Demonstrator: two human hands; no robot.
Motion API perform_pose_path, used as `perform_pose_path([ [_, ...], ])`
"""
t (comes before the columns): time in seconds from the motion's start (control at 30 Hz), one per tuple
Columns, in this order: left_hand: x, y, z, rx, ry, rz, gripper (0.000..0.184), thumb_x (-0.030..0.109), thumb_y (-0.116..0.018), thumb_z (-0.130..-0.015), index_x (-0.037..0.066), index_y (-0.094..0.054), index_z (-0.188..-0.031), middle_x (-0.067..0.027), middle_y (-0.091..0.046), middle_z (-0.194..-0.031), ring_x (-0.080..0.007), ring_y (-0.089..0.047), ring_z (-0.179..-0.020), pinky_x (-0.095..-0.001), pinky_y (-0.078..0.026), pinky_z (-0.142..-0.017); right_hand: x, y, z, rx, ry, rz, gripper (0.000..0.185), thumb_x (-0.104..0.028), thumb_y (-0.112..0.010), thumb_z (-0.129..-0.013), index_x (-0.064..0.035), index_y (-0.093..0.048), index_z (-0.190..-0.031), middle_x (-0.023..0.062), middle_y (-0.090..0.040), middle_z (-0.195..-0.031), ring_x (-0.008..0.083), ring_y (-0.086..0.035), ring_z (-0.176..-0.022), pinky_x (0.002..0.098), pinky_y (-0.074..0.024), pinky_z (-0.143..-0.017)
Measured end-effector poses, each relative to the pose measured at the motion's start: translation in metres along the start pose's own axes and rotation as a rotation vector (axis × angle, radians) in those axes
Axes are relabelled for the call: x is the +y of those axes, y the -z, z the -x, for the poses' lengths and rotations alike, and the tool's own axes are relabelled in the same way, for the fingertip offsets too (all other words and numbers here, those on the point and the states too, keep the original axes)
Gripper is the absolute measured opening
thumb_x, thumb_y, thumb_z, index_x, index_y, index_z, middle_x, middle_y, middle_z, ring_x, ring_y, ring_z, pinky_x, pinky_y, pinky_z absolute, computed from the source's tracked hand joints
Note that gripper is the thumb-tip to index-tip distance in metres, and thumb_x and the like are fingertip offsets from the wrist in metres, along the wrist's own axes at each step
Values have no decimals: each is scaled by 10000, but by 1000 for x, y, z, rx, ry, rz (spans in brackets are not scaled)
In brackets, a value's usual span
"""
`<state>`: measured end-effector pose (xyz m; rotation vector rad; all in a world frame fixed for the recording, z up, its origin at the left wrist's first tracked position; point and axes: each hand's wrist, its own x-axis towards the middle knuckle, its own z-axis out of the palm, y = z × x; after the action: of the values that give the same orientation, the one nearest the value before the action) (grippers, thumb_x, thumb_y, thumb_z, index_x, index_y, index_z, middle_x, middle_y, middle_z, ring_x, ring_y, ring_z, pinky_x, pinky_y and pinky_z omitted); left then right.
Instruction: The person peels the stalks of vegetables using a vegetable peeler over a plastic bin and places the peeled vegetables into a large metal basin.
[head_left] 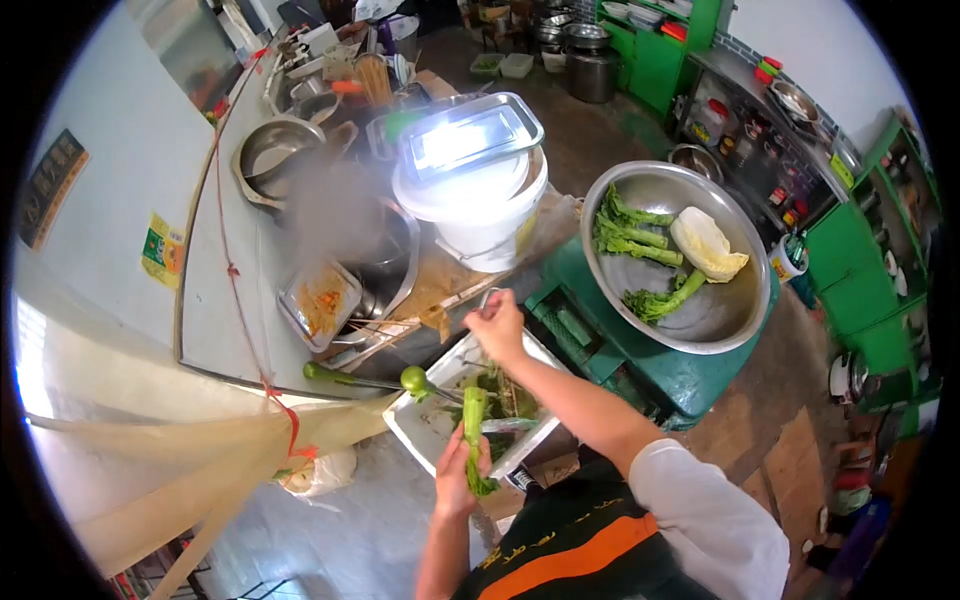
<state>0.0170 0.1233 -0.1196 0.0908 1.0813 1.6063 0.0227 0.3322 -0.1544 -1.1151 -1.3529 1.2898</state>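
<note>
My left hand (458, 478) is wrapped round a green leafy stalk vegetable (473, 412), its leaves hanging down beneath the fingers. Above and to the right of it, my right hand (497, 318) is closed with fingers pinched; what it holds, if anything, is too small to make out. Under both hands lies a white bin (425, 438) with green scraps and a clear wrapper in it. A large metal bowl (612, 300) at the right holds several leafy stalks (630, 235) and a pale cabbage (705, 243).
The metal bowl rests on a green lidded container (690, 385). A white bucket (480, 245) with a metal tray (470, 135) on top stands on the counter. Left of it are metal basins (270, 160) and a tray of orange food scraps (322, 303). Green cabinets (850, 255) line the right.
</note>
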Motion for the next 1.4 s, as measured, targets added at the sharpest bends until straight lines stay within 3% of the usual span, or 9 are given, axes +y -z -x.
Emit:
perform_pose_path([
  [0.17,1,-6,1,-21,-32,22,408,127,-359,-864,5,-293,-1248,-86,-476,-767,-114,-404,-566,-220,-337,-483,-6,6,14,-8,-126,-120,304,-71,-629,-604,-40,-371,-761,31,-478,-614,91,-448,-522,229,-379,-469],
  [0.37,-2,2,-6,-18,3,95,384,134,-338,-860,-7,-314,-1216,-80,-452,-717,-116,-394,-545,-220,-328,-470,-46,19,69,-407,6,-56,306,-73,-627,-620,-38,-376,-793,64,-508,-587,96,-472,-492,245,-387,-463],
  [0.53,2,-5,1,-63,-31,46,374,138,-345,-855,-11,-312,-1196,-76,-432,-688,-112,-371,-522,-214,-310,-455,19,4,4,9,55,7,318,-90,-635,-599,-33,-375,-773,61,-498,-578,140,-483,-504,272,-394,-478],
  [0.67,-3,-7,1,-13,-44,106,389,141,-349,-855,4,-293,-1215,-78,-424,-680,-107,-363,-508,-207,-302,-435,11,9,6,98,-81,-152,315,-83,-637,-596,-42,-370,-758,32,-477,-576,98,-453,-505,245,-385,-481],
  [0.8,-4,-7,-5,25,5,207,369,148,-344,-861,17,-304,-1204,-72,-416,-665,-105,-355,-490,-199,-292,-416,-4,9,49,-188,-130,-293,318,-75,-642,-619,-50,-355,-752,12,-476,-560,77,-437,-481,229,-364,-442],
  [0.9,-9,1,-9,5,15,183,340,155,-336,-867,23,-323,-1179,-62,-407,-648,-96,-344,-467,-189,-274,-393,-29,16,75,-378,60,-81,307,-98,-630,-653,-48,-365,-800,53,-536,-585,108,-516,-501,252,-408,-440],
  [1.07,-13,1,4,-4,48,298,314,163,-325,-875,38,-346,-1162,-50,-399,-632,-81,-323,-434,-182,-252,-365,0,2,29,-108,-133,-402,294,-72,-615,-649,-39,-356,-784,55,-474,-576,112,-499,-499,262,-410,-455],
  [1.13,-10,0,1,-5,39,333,313,168,-328,-876,43,-352,-1162,-49,-401,-631,-77,-316,-426,-181,-248,-360,14,10,11,-1,-77,23,282,-38,-599,-646,-43,-350,-778,28,-462,-584,81,-467,-529,222,-385,-471],
  [1.4,-17,2,-5,138,59,281,201,173,-421,-851,40,-442,-1001,-76,-486,-765,-76,-368,-495,-183,-285,-388,-8,14,53,-183,-160,-395,263,32,-567,-673,-60,-337,-763,-44,-359,-565,38,-386,-526,196,-385,-518],
])
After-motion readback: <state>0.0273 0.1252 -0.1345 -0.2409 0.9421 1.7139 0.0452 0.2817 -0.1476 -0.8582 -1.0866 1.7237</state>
